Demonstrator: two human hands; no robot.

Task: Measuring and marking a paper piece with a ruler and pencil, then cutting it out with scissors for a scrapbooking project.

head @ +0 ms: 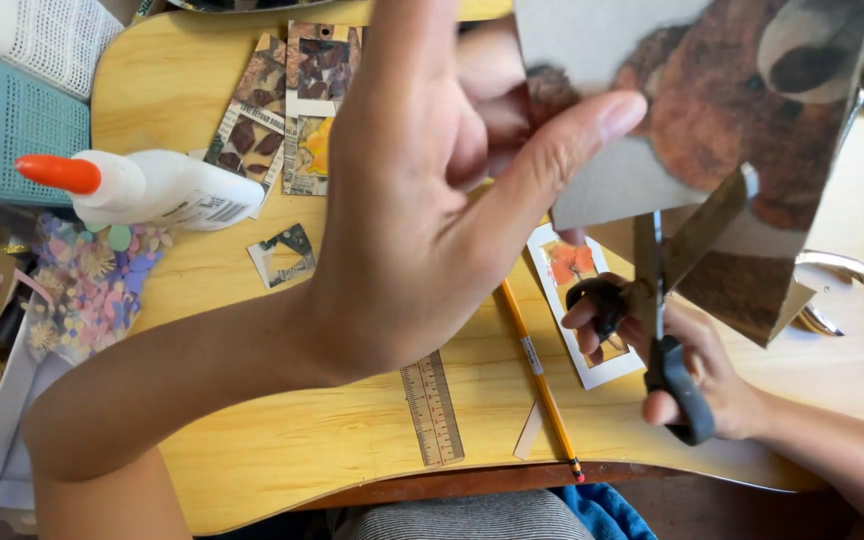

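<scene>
Fingers (592, 315) grip scissors (667, 300), blades open, pointing upward into printed sheet (712, 110).

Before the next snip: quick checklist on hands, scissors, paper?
1. Left hand grips paper: ok, thumb pressed on its face.
2. Right hand in scissors handles: ok.
3. Blades open and at the paper's lower edge: ok.
4. Left fingers clear of the blades: cannot tell, fingers behind the paper are hidden.
5. Cut line marked: cannot tell, none visible.
6. Desk under the cut: not ok, a small card and pencil lie below.
</scene>
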